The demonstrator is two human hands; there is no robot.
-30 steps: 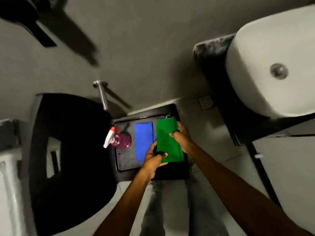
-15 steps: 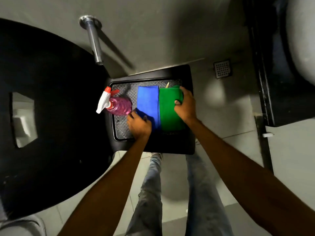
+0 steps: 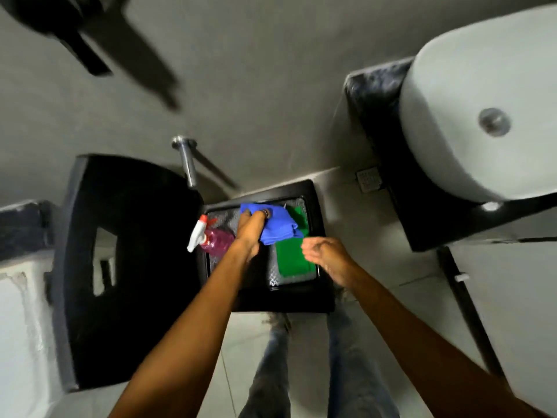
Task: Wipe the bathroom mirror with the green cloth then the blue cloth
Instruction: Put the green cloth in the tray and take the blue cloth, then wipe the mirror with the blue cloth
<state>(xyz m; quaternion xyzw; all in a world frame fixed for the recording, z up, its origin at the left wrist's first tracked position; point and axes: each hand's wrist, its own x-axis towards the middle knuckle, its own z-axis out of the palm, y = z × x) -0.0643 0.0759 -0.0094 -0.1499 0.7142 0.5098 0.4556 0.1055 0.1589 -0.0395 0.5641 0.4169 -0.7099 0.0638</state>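
Note:
A green cloth [image 3: 291,257] lies flat on the right side of a black tray [image 3: 320,224] that sits on a low black stand. My left hand [image 3: 250,230] grips a bunched blue cloth [image 3: 278,226] and holds it lifted above the tray, partly over the green cloth. My right hand [image 3: 327,254] hovers just right of the green cloth with its fingers loosely spread and nothing in it. The mirror is not in view.
A pink spray bottle [image 3: 212,240] with a white nozzle lies on the tray's left side. A black toilet seat [image 3: 120,236] fills the left. A white basin [image 3: 482,116] on a dark counter is at upper right. A metal pipe [image 3: 187,161] juts from the wall. My legs stand below the tray.
My right hand has let go of the green cloth, which now lies on the tray. My left hand has gripped the blue cloth and lifted it, bunched, off the tray.

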